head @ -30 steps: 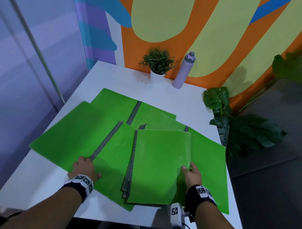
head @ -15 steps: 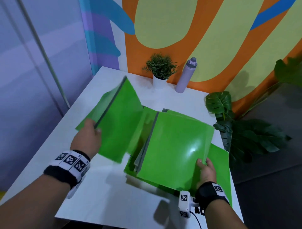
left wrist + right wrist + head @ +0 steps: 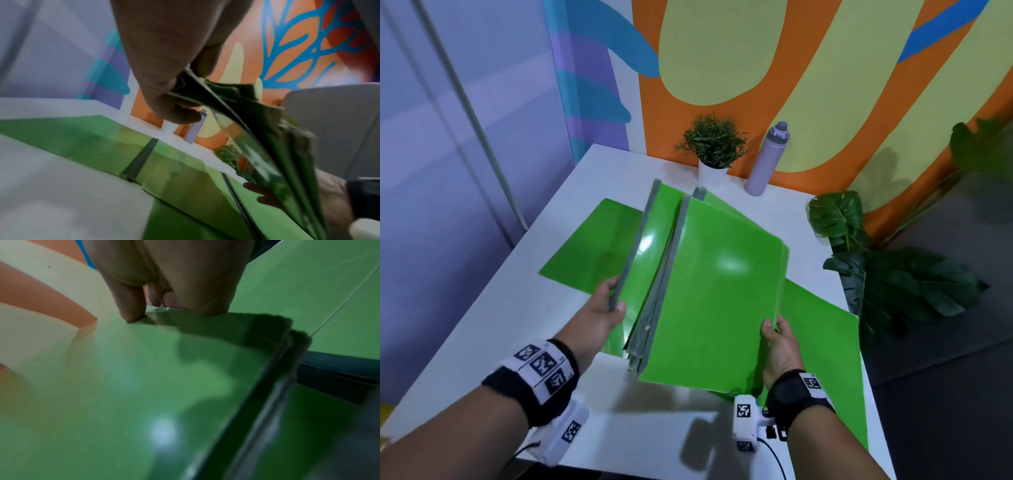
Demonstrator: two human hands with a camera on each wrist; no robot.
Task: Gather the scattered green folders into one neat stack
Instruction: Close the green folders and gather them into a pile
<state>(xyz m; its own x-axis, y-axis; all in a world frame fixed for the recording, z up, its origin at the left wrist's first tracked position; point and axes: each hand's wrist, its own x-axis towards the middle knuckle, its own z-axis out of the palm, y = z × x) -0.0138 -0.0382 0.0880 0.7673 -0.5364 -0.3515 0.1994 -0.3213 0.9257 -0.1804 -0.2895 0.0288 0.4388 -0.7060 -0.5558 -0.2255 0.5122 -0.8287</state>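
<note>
Green folders, centre frame: left hand (image 3: pixel 604 310) pinches one folder (image 3: pixel 650 246) by its grey spine; right hand (image 3: pixel 779 344) grips the raised bundle (image 3: pixel 719 301) (two more lie open beneath). Advice: slide spines flush before lowering.

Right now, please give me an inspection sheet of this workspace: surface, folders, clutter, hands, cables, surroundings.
Surface: white table, bare at the near left.
Job's things: lifted bundle of green folders, tilted, gray spines to the left; single folder raised beside it; open folder flat at the left; another flat folder at the right, under the bundle.
Clutter: potted plant and purple bottle at the far edge.
Hands: left hand grips the single folder's spine; right hand pinches the bundle's right edge.
Cables: black cable from the right wrist camera.
Surroundings: painted wall; leafy plant on the floor at the right.
</note>
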